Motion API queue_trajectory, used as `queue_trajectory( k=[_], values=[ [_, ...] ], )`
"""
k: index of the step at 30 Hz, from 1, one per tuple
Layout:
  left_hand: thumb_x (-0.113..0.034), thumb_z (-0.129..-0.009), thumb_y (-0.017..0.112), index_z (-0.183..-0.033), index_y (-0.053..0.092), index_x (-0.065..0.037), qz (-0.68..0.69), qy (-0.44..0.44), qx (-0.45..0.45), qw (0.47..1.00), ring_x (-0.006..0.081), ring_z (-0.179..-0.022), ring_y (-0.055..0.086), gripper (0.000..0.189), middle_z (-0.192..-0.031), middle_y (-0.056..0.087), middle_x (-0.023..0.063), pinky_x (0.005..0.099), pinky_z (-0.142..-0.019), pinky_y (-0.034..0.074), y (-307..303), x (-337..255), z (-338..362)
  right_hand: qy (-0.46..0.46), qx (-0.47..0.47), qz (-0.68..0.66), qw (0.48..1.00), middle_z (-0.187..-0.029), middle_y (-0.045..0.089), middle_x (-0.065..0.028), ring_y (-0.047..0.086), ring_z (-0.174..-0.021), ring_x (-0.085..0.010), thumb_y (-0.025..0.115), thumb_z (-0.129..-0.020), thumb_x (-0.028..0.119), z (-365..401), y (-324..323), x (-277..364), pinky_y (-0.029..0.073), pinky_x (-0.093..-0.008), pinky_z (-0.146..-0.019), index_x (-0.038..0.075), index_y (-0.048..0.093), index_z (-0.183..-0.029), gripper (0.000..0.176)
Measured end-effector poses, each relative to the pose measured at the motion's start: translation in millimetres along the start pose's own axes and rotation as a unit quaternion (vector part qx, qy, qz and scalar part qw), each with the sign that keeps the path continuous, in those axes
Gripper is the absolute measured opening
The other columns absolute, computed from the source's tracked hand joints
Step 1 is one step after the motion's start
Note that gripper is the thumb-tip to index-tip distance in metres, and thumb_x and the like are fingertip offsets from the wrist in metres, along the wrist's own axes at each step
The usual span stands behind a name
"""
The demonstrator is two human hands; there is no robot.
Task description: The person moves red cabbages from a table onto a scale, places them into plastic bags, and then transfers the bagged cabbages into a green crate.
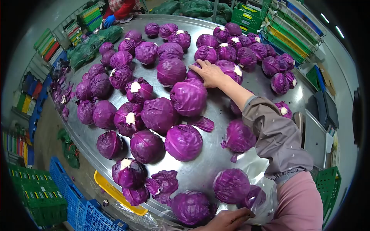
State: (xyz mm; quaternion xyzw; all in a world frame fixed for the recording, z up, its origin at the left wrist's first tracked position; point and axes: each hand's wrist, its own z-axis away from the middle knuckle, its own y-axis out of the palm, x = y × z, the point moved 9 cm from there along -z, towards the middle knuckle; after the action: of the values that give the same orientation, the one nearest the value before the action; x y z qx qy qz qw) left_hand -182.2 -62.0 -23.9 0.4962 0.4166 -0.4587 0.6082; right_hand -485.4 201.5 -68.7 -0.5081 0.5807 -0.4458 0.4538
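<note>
My right hand reaches far across the steel table, its fingers curved over a red cabbage that it partly hides. Close around it lie other purple heads, among them a large red cabbage just nearer to me and one with a pale cut stem to its right. At the bottom edge, my left hand has its fingers closed near a dark object; what it holds is not clear. Beside that hand sit a red cabbage and another round head.
Many red cabbages cover the steel table, with loose leaves among them. A yellow crate and blue crates stand below its left edge. Green crates and a person in blue gloves are at the far side.
</note>
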Motion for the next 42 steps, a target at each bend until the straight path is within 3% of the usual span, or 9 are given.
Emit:
queue_trajectory(
  k=[12,14,18,23,25,28,31,35,42],
  values=[
    [-0.012,-0.085,0.050,-0.092,0.058,-0.003,0.040,-0.026,0.017,0.999,0.0259,-0.073,0.061,0.014,-0.080,0.061,0.0136,0.0321,-0.064,0.046,-20.3,20.3,1.2,0.072,-0.073,-0.099,0.990,-0.110,0.051,-0.0173,0.048,-0.103,-0.0349,0.069,-0.059,0.030,-5.5,-16.6,-15.6,0.044,-0.0452,-0.083,0.016,0.053,-0.111,0.056],
    [-0.007,-0.085,0.050,-0.097,0.062,-0.004,0.036,-0.031,0.002,0.999,0.0077,-0.057,0.052,0.017,-0.073,0.060,0.0045,0.0203,-0.055,0.041,-13.6,44.3,2.7,0.070,-0.134,-0.162,0.975,-0.108,0.053,-0.0175,0.049,-0.103,-0.0339,0.069,-0.059,0.030,4.0,-38.8,-24.1,0.043,-0.0434,-0.084,0.013,0.054,-0.110,0.056],
    [-0.012,-0.086,0.050,-0.092,0.057,-0.004,-0.011,0.130,-0.099,0.986,0.0182,-0.056,0.056,0.012,-0.067,0.058,0.0096,0.0271,-0.050,0.043,-22.1,2.0,5.1,0.210,-0.225,-0.463,0.832,-0.106,0.056,-0.0119,0.052,-0.101,-0.0219,0.067,-0.067,0.028,61.4,-83.4,-58.9,0.040,-0.0326,-0.087,0.007,0.052,-0.113,0.052],
    [-0.011,-0.085,0.051,-0.100,0.058,-0.005,-0.038,0.052,-0.036,0.997,0.0239,-0.062,0.061,0.018,-0.078,0.060,0.0136,0.0290,-0.056,0.046,0.6,-5.4,9.0,0.341,-0.214,-0.701,0.589,-0.111,0.051,-0.0088,0.051,-0.102,-0.0193,0.059,-0.076,0.031,200.5,-127.3,-67.6,0.046,-0.0393,-0.079,0.006,0.043,-0.122,0.055],
    [-0.009,-0.085,0.050,-0.096,0.062,-0.004,-0.073,0.044,-0.019,0.996,0.0078,-0.053,0.049,0.017,-0.073,0.061,0.0058,0.0218,-0.050,0.039,11.6,-19.1,12.6,0.400,-0.235,-0.620,0.632,-0.109,0.052,-0.0092,0.054,-0.096,-0.0203,0.061,-0.073,0.036,282.1,-151.9,-89.5,0.048,-0.0378,-0.077,0.006,0.045,-0.120,0.057],
    [-0.008,-0.086,0.048,-0.095,0.062,-0.003,-0.105,0.062,-0.039,0.992,0.0049,-0.047,0.042,0.018,-0.056,0.052,0.0027,0.0210,-0.045,0.034,26.9,-32.7,14.9,0.496,-0.224,-0.374,0.751,-0.102,0.057,-0.0095,0.059,-0.089,-0.0204,0.064,-0.070,0.034,408.2,-199.9,-114.2,0.049,-0.0315,-0.072,0.006,0.052,-0.111,0.051],
    [-0.008,-0.085,0.052,-0.094,0.061,-0.002,-0.113,0.026,-0.054,0.992,0.0074,-0.057,0.053,0.014,-0.076,0.064,0.0074,0.0206,-0.054,0.042,41.5,-30.8,16.6,0.529,-0.187,-0.087,0.823,-0.101,0.059,-0.0155,0.058,-0.092,-0.0291,0.069,-0.062,0.038,505.6,-222.5,-136.5,0.045,-0.0367,-0.080,0.007,0.051,-0.112,0.061],
    [-0.009,-0.090,0.045,-0.091,0.058,-0.001,-0.112,0.075,-0.064,0.989,0.0000,-0.044,0.031,0.015,-0.052,0.038,-0.0075,0.0171,-0.041,0.023,68.0,-31.5,12.9,0.559,-0.115,0.024,0.821,-0.105,0.056,-0.0176,0.054,-0.098,-0.0332,0.066,-0.063,0.041,573.8,-202.4,-155.3,0.043,-0.0401,-0.083,0.007,0.049,-0.114,0.064],
    [-0.007,-0.089,0.045,-0.091,0.058,-0.002,-0.083,0.024,-0.126,0.988,-0.0007,-0.046,0.030,0.014,-0.053,0.036,-0.0087,0.0170,-0.042,0.021,92.6,-24.6,12.8,0.485,-0.237,-0.013,0.842,-0.118,0.045,-0.0258,0.043,-0.112,-0.0373,0.065,-0.064,0.056,592.3,-240.3,-178.0,0.038,-0.0392,-0.092,0.004,0.038,-0.126,0.085]
  ],
)
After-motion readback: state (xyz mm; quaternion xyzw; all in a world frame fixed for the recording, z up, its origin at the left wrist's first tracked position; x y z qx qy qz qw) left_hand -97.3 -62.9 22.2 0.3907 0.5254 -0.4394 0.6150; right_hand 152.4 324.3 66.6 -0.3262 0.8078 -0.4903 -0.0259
